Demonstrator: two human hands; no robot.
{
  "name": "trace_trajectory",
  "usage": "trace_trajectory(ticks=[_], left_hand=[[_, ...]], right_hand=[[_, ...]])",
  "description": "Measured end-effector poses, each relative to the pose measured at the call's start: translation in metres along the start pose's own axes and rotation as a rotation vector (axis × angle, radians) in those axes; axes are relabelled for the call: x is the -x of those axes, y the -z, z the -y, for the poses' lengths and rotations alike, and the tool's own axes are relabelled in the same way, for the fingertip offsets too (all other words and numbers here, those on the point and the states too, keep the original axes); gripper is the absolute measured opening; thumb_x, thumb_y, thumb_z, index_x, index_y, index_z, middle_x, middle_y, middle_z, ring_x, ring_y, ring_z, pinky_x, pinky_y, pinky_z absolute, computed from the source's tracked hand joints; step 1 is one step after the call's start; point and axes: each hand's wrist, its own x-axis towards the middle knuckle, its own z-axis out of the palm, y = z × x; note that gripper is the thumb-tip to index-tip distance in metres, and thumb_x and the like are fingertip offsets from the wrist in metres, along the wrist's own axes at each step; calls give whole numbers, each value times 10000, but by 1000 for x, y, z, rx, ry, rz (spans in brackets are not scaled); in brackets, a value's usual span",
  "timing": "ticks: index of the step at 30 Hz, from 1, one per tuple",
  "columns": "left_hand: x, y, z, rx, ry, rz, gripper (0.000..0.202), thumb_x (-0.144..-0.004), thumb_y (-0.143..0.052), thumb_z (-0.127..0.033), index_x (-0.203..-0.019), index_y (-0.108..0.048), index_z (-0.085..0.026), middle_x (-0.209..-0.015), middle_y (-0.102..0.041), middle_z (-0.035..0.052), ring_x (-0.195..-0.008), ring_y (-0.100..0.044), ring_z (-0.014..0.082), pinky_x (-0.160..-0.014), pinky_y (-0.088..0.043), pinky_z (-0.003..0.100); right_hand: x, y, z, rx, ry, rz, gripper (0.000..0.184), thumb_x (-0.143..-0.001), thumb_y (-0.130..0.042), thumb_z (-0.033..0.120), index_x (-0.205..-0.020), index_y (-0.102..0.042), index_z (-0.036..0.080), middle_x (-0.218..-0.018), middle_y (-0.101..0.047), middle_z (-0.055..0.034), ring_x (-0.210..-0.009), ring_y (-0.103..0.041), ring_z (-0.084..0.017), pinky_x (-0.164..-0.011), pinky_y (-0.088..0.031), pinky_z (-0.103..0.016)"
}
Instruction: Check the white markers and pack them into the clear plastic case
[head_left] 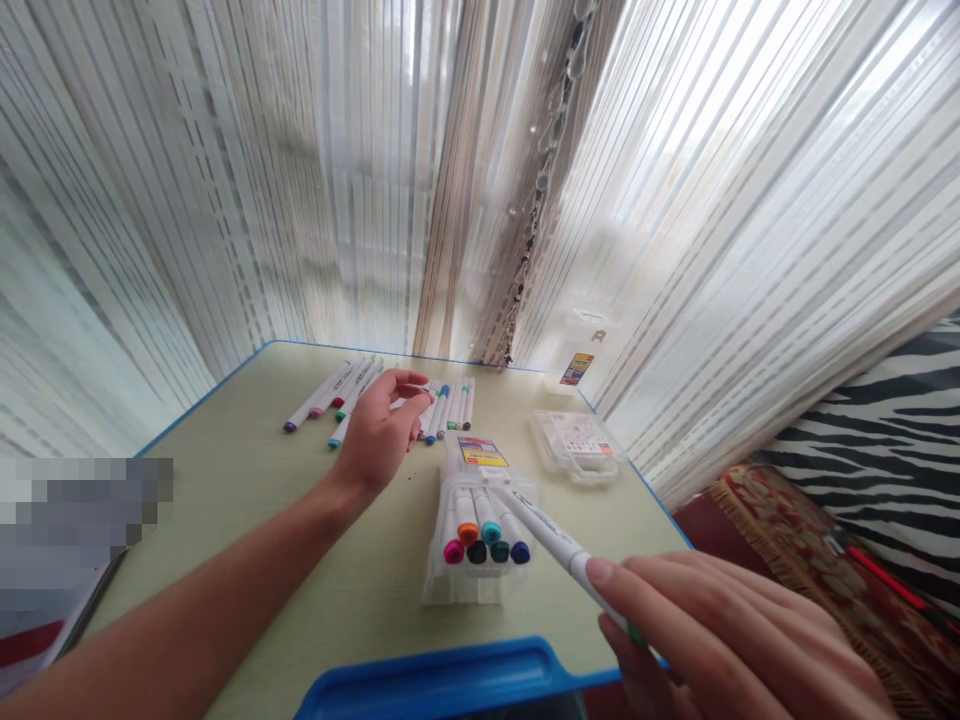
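Observation:
My right hand (720, 630), at the lower right, grips a white marker (559, 540) with a green end by my fingers. The marker's far end points at an open clear plastic case (461, 590) in the middle of the table. Several white markers lie in that case, their pink, orange, black, teal, green and blue ends (490, 532) facing me. My left hand (382, 425) reaches over a row of loose markers (452, 405) farther back, thumb and index finger slightly apart beside them. Whether its fingertips touch one is hard to see. More loose markers (322, 397) lie left of it.
A closed clear case (577, 447) lies at the right of the pale table (225, 460), with a clear labelled cover (581, 360) upright behind it. String curtains (360, 200) hang along the back. A blue tray-like edge (435, 675) is nearest me, a zebra-striped cloth (870, 450) at right.

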Motion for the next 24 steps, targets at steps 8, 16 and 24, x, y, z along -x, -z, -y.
trace_trajectory(ticks=[8, 16, 24], left_hand=[[-1, 1, 4, 17, -16, 17, 233, -777, -648, -291, -971, -605, -171, -884, -617, 24, -449, -457, 60, -385, -342, 216], [-2, 1, 9, 8, -26, 24, 225, -797, -648, -307, -977, -614, -177, -888, -628, 20, -452, -453, 61, -404, -353, 222], [-3, 2, 14, -31, -46, 24, 209, -819, -647, -312, -981, -621, -182, -907, -646, 23, -475, -471, 70, -434, -375, 230]], right_hand=[[-22, -13, 10, 90, 128, 2, 256, -900, -578, 143, -1116, -715, 162, -781, -774, -68, -571, -708, -192, -521, -572, -292], [-24, -31, 13, 17, 4, 160, 254, -939, -539, 92, -1131, -699, 49, -733, -695, -84, -609, -660, -171, -601, -595, -278], [-22, -42, 12, -20, -1, 207, 278, -968, -517, 96, -1193, -665, 30, -733, -648, -73, -600, -625, -170, -530, -531, -270]])
